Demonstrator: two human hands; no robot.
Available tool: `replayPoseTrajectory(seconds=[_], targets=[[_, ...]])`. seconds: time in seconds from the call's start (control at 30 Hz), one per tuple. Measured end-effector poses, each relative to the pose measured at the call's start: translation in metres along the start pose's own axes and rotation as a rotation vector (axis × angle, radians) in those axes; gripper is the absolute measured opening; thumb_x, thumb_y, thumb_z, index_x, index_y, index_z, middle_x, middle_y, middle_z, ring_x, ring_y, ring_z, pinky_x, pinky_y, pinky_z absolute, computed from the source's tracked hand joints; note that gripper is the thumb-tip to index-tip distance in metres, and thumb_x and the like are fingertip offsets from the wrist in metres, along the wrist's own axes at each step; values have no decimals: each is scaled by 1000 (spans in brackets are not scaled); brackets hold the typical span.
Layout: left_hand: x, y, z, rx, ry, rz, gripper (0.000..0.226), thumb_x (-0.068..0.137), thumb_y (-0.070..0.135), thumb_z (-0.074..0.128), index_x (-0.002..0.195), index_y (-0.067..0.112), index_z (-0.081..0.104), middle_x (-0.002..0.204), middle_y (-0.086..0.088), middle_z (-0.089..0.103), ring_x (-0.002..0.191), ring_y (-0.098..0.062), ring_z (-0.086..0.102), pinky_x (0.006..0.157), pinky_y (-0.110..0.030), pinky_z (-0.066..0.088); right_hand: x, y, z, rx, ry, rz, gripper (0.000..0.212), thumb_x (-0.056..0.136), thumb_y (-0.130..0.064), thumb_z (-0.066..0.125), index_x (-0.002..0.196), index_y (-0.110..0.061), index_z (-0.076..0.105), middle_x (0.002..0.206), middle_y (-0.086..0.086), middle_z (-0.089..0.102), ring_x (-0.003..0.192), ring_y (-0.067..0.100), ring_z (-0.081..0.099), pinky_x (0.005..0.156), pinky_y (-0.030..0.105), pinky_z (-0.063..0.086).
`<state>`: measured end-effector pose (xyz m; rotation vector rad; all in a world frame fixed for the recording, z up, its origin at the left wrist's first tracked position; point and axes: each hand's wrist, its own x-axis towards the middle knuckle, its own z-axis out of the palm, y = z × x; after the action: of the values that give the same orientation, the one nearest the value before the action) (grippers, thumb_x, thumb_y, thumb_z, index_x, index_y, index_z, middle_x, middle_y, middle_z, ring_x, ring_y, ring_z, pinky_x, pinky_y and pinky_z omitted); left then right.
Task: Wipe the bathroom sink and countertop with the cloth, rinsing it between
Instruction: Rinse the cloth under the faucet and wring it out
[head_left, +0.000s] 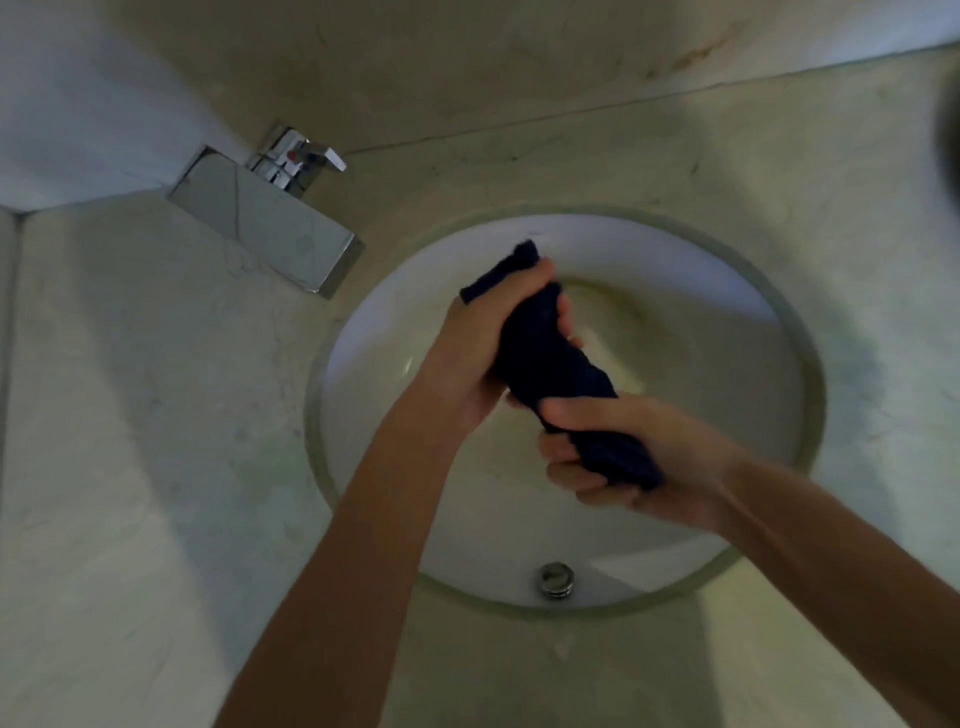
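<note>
Two hands, left hand (483, 338) and right hand (623, 457), clench the twisted cloth (550, 364) over the sink (769, 332); I'd counter-twist firmly, keeping drips inside the basin, off the desk (156, 415).

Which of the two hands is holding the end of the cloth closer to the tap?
The left hand. It grips the upper end of the twisted dark blue cloth, towards the square chrome tap; the right hand grips the lower end.

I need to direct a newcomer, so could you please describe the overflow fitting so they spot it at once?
Start at the round white sink set into the marble countertop. On the basin's near wall sits the overflow fitting, a small round chrome ring, unlike the big square faucet.
</note>
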<state>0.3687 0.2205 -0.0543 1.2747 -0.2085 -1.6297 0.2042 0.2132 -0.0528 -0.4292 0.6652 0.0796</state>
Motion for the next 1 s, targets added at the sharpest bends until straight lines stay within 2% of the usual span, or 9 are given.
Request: replayPoseTrajectory(seconds=[0.07, 0.13, 0.27, 0.47, 0.67, 0.77, 0.83, 0.93, 1.0], targets=[[19, -13, -2, 215, 206, 30, 18, 93, 11, 66, 75, 6, 66, 69, -9, 66, 60, -16, 64, 67, -31, 55, 16, 2, -3, -339, 480, 21, 38, 76, -25, 84, 97, -7, 58, 70, 7, 56, 47, 13, 49, 38, 22, 33], [37, -35, -6, 551, 298, 49, 12, 92, 14, 64, 86, 4, 63, 78, -13, 69, 64, -19, 67, 69, -34, 58, 38, 11, -13, -611, 724, 77, 24, 80, -20, 78, 92, -6, 63, 66, 6, 61, 46, 13, 55, 40, 20, 35], [54, -61, -4, 1100, 376, -67, 48, 91, 23, 60, 133, 9, 43, 119, -17, 62, 103, -35, 63, 86, -48, 56, 70, 25, -36, -857, 862, 232, 37, 78, -19, 73, 109, -1, 65, 86, 7, 70, 70, 18, 68, 54, 25, 54], [55, -43, 3, 1226, 464, -133, 56, 91, 31, 62, 137, 8, 39, 128, -16, 58, 112, -35, 61, 89, -43, 53, 79, 15, -21, -954, 938, 219, 42, 85, -18, 71, 117, -8, 46, 99, 9, 68, 82, 23, 70, 67, 37, 61], [39, -22, -12, 832, 416, -133, 59, 91, 32, 66, 137, 12, 35, 136, -14, 49, 114, -32, 58, 91, -40, 52, 56, 17, -9, -972, 981, 45, 39, 78, -16, 69, 110, -1, 53, 95, 11, 69, 77, 23, 67, 57, 33, 57], [15, -8, -26, 496, 603, -64, 66, 87, 33, 74, 138, 16, 36, 130, -5, 34, 107, -28, 52, 86, -36, 48, 29, 16, -10, -1026, 1055, -71, 48, 78, -18, 72, 118, -1, 52, 84, 6, 64, 68, 18, 63, 43, 23, 41], [-6, -10, -24, 356, 645, -135, 67, 87, 42, 73, 139, 12, 43, 128, -4, 47, 106, -24, 56, 88, -36, 48, 13, 17, -9, -974, 1081, -140, 49, 77, -17, 74, 119, 0, 57, 74, 1, 63, 59, 11, 62, 37, 18, 38], [-35, -14, 2, 117, 349, -415, 68, 85, 62, 67, 125, 8, 54, 123, -14, 64, 104, -27, 67, 95, -42, 52, -9, 18, 7, -892, 1041, -324, 65, 78, -14, 75, 137, -9, 47, 81, -5, 66, 63, 6, 63, 46, 21, 49], [-48, -14, 23, -102, 143, -421, 69, 88, 62, 63, 122, 3, 58, 125, -14, 65, 112, -27, 64, 103, -40, 48, -21, 17, 22, -891, 972, -424, 85, 80, -18, 79, 150, -15, 31, 92, -12, 62, 71, 1, 60, 60, 27, 56]])
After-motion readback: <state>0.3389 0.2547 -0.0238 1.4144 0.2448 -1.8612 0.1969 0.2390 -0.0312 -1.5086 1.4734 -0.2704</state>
